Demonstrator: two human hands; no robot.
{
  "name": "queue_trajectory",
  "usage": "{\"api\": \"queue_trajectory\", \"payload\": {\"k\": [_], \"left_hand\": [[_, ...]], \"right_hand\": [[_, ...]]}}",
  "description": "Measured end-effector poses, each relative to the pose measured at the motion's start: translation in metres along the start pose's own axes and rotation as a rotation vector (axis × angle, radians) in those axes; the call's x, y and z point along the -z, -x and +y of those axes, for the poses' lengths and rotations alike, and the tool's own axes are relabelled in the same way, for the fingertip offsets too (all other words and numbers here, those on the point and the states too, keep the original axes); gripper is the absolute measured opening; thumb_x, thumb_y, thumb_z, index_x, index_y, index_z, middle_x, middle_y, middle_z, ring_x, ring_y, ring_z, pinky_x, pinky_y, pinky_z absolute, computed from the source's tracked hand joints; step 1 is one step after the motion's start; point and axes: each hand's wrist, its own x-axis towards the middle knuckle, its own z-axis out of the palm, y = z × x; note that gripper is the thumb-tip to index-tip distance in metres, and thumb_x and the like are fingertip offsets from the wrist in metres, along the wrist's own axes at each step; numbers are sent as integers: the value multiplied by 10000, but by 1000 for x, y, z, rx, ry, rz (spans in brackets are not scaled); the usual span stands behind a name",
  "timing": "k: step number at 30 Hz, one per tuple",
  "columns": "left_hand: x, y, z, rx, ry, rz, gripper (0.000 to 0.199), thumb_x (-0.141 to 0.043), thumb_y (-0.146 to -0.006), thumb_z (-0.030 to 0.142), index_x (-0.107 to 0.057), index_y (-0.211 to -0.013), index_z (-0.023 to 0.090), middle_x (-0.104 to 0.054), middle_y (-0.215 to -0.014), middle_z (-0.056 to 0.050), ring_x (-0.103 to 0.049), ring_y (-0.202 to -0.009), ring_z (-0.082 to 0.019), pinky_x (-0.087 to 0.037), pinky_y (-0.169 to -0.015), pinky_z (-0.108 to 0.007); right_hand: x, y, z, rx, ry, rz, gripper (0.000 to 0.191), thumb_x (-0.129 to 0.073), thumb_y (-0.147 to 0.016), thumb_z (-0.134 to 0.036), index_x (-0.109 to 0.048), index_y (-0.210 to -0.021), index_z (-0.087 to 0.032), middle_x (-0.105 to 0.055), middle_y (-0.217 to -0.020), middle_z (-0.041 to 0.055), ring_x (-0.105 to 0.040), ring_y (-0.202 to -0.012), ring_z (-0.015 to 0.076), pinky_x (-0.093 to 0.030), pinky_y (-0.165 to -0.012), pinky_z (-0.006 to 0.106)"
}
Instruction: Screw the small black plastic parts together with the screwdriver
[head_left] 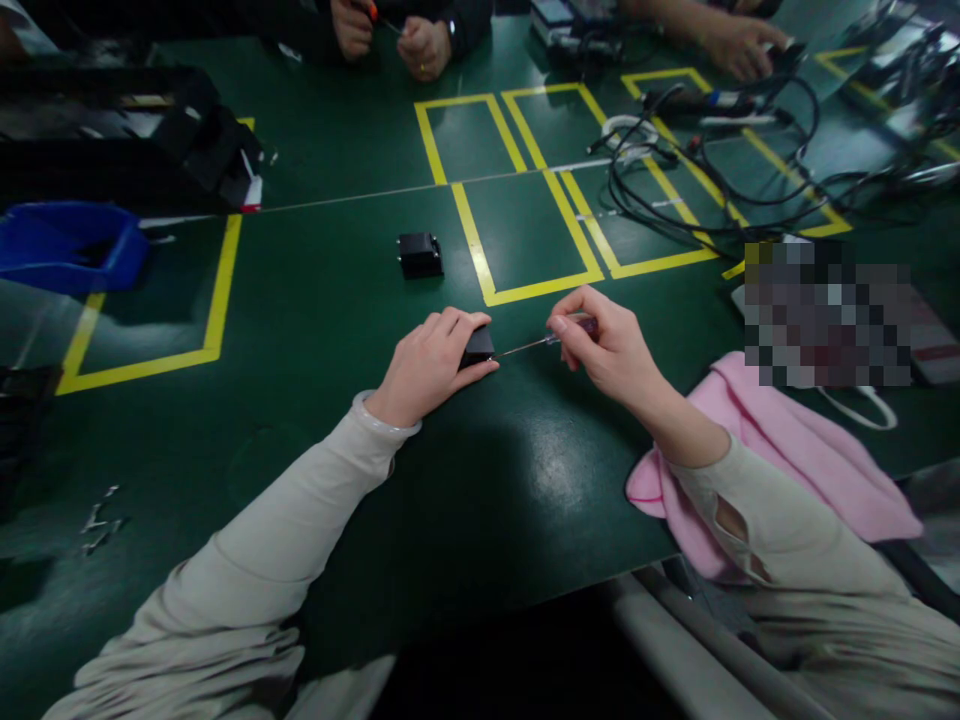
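Note:
My left hand (439,362) is wrapped round a small black box-shaped part (478,345) and holds it against the green table (465,520). In my right hand (604,340) is a screwdriver (583,328), gripped by its dark see-through handle. Its thin shaft points left, and the tip meets the right end of the black part, where a small metal spot shows. Whether the tip sits in a screw head is too small to tell. A second black part (420,254) with metal bits at its sides rests on the table beyond my left hand.
Loose screws (99,522) lie at the left. A blue bin (71,246) stands near a black rack (112,140). Tangled black cables (720,150) lie at the far right, a pink cloth (795,450) by my right arm. Across the table are other people's hands (424,48).

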Motion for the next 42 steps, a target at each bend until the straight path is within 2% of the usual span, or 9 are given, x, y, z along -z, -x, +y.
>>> {"api": "queue_trajectory", "payload": {"k": [6,12,18,24,30,36,42], "left_hand": [[0,0,0,0,-4,-1,525,-582,-1001,518,-506,-1384,167,-640,-1234,-131,-621,-1083,-288,-516,-886,-393],[1,0,-1,5,-1,0,514,-578,-1004,514,-502,-1385,178,-643,-1232,-129,-624,-1082,-285,-512,-886,-386],[0,0,-1,2,-5,1,531,-573,-1001,531,-507,-1385,171,-644,-1225,-130,-624,-1064,-288,-515,-865,-391],[0,0,0,8,-4,-9,526,-588,-997,516,-507,-1382,167,-641,-1232,-133,-621,-1080,-290,-519,-877,-394],[0,-1,0,8,-2,-5,526,-578,-999,525,-504,-1384,174,-639,-1235,-131,-622,-1084,-291,-517,-878,-394],[1,0,-1,4,-7,-7,527,-573,-1004,525,-499,-1391,175,-637,-1247,-130,-622,-1090,-288,-516,-873,-386],[0,0,-2,4,3,0,528,-579,-1002,519,-504,-1394,172,-638,-1245,-133,-620,-1086,-290,-516,-878,-394]], "right_hand": [[0,0,2,18,-8,7,233,-608,-1007,-460,-547,-1041,-237,-539,-666,-77,-540,-507,90,-414,-536,260],[0,0,0,-10,-3,-5,274,-612,-1001,-479,-538,-900,-236,-507,-598,-81,-489,-448,80,-361,-478,258],[0,1,2,1,7,28,202,-608,-1008,-432,-545,-1062,-247,-527,-701,-68,-540,-526,98,-424,-539,271],[0,0,1,-23,8,-5,270,-606,-1006,-477,-546,-896,-238,-514,-595,-75,-481,-435,83,-348,-461,264],[0,0,3,2,-13,16,244,-599,-1007,-482,-553,-1056,-248,-546,-687,-67,-542,-510,100,-431,-537,275],[0,-1,0,-19,8,4,299,-647,-974,-506,-558,-884,-235,-532,-621,-72,-496,-440,80,-358,-467,265],[0,0,1,4,-17,9,242,-622,-994,-476,-555,-1022,-245,-558,-674,-68,-548,-503,98,-426,-527,272]]}}
